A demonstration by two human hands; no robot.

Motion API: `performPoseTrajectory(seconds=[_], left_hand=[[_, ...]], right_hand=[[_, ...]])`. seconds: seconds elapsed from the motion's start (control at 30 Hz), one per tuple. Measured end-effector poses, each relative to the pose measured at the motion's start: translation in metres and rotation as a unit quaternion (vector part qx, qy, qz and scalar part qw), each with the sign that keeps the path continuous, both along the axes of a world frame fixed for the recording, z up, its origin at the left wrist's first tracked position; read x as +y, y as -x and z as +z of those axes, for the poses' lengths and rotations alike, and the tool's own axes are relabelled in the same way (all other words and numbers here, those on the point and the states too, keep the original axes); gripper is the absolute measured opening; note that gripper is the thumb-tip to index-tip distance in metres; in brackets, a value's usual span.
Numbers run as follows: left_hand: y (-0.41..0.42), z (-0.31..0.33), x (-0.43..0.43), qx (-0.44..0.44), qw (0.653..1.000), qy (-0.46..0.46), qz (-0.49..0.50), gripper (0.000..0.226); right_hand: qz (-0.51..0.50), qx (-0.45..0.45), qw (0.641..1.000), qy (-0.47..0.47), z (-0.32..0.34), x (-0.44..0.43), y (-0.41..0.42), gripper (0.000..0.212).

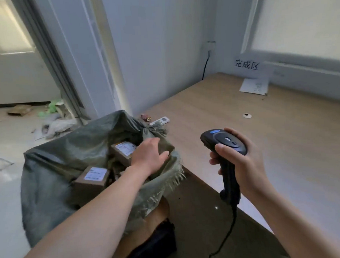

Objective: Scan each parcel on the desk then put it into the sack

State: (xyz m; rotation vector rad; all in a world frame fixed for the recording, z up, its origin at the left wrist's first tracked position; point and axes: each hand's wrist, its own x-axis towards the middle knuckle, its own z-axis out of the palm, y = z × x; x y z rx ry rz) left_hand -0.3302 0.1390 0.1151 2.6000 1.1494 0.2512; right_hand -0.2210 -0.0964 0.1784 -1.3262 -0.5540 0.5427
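Note:
A green woven sack stands open against the left edge of the wooden desk. Inside it lie two brown cardboard parcels with white labels, one toward the back and one nearer me. My left hand reaches into the sack's mouth. Its palm lies over the right end of the back parcel and its thumb is spread out to the right, away from the box. My right hand grips a black corded barcode scanner by its handle above the desk's front part.
On the desk lie a small white remote and a red scrap beside the sack, a little white ring, and white paper under a wall sign at the back. A dark bag sits below the sack. Litter covers the floor at left.

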Motion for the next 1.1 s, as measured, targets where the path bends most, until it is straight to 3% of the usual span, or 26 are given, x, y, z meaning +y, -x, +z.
performPoseTrajectory(seconds=[0.23,0.5,0.7,0.87,1.1], left_hand=[[-0.126,0.022,-0.147,-0.028,0.987,-0.018,-0.158,0.067],[-0.234,0.024,-0.295,-0.025,0.95,-0.015,-0.312,0.063],[-0.311,0.008,-0.385,-0.009,0.913,0.015,-0.407,0.064],[-0.387,-0.009,-0.436,0.006,0.876,0.028,-0.482,0.063],[-0.497,-0.032,-0.477,0.041,0.813,0.039,-0.579,0.058]], right_hand=[[-0.157,-0.036,0.987,0.0,0.022,-0.163,-0.051,0.071],[-0.324,-0.037,0.945,-0.003,0.024,-0.306,-0.079,0.065],[-0.427,-0.031,0.903,0.015,0.015,-0.376,-0.098,0.04],[-0.502,-0.012,0.864,0.038,-0.004,-0.41,-0.144,0.071],[-0.556,0.024,0.83,0.029,-0.024,-0.426,-0.217,0.069]])
